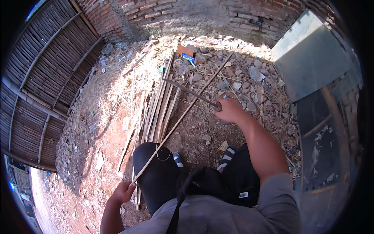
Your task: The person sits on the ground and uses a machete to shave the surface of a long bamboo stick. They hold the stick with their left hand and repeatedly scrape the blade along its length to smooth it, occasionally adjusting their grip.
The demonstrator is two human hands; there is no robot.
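Observation:
My left hand (124,192) is closed around the near end of a long, thin bamboo strip (183,116). The strip passes over my left knee and slants away to the far right, its far end above the rubble. In my right hand (230,110) is the handle of a long-bladed knife (180,86), its blade aimed to the left. Seen from above, the blade crosses the strip; whether they touch, I cannot tell. A thin curled sliver hangs from the strip by my knee. Beyond that knee lies a pile of split bamboo strips (156,113).
Broken brick and stones (257,93) cover the ground ahead and right. A blue wrapper (188,59) lies near the far end of the pile. A brick wall (187,19) closes the back, a bamboo-slat panel (50,50) the left, and grey sheets (311,58) lean at right.

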